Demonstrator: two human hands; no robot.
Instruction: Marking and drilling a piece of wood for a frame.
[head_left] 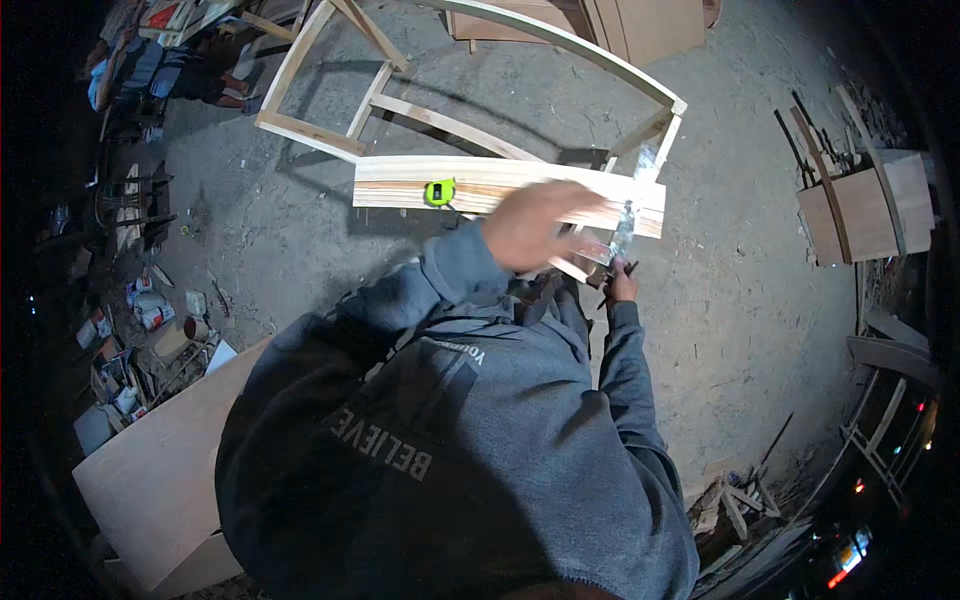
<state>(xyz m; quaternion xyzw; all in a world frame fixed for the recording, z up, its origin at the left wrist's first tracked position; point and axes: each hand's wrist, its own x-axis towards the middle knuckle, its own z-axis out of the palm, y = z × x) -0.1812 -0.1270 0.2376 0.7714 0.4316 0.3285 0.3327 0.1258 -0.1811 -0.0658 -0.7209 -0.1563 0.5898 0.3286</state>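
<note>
A pale wooden board lies across the near side of a wooden frame. My left hand is over the board's near edge, its fingers stretched out to the right and slightly blurred. Nothing shows in its grasp. At the board's right end, my right hand is closed round the dark handle of what looks like a handsaw. Its shiny, smeared blade runs across the board and away from me. A lime-green tape measure sits on the board, left of my left hand.
Flat wood panels stand beyond the frame. A plywood piece with long strips is at the right. Containers and scraps clutter the left floor, and a large panel lies near left. Another person is at far left.
</note>
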